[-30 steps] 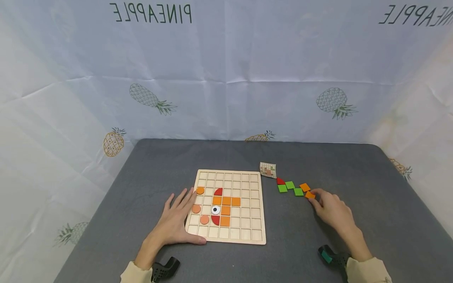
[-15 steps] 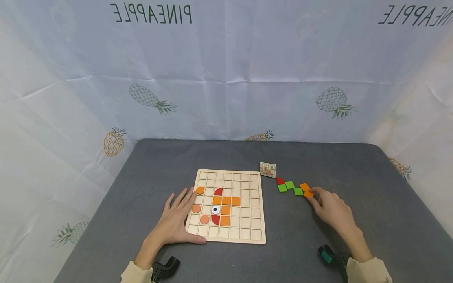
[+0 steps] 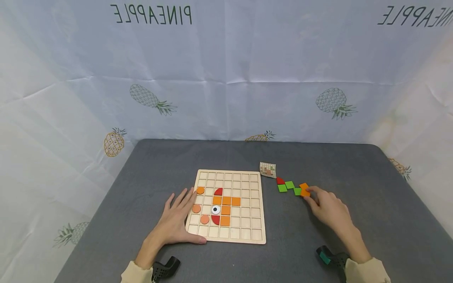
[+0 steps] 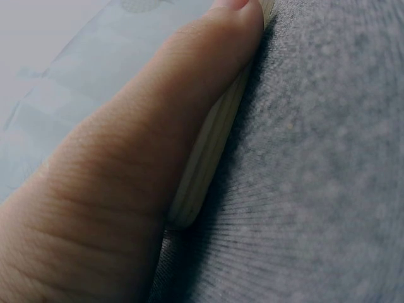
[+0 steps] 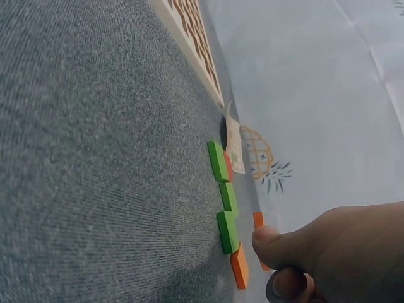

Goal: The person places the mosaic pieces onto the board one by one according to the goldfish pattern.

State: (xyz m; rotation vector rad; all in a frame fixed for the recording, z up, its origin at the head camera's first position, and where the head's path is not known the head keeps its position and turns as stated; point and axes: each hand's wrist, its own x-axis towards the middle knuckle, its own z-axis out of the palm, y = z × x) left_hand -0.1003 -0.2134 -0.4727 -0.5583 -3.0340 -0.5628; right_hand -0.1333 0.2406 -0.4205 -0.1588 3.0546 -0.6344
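My left hand lies with spread fingers at the left side of the wooden grid board, its thumb along the near edge. In the left wrist view, the thumb presses against the board's side. To the right of the board, my right hand pinches an orange square tile between thumb and fingers. The right wrist view shows this tile raised, partly hidden by a fingertip. Just beside it, a second orange tile lies on the table. Green tiles and a red quarter-round piece lie nearby.
On the board sit orange squares, a white eye disc, red quarter-rounds and orange and peach discs. A small pattern card lies by its far right corner. Behind the table hangs a pineapple-print curtain.
My right hand has shifted slightly left and away from me with the orange tile, bringing it against or over the neighbouring tiles. The left hand stays where it was.
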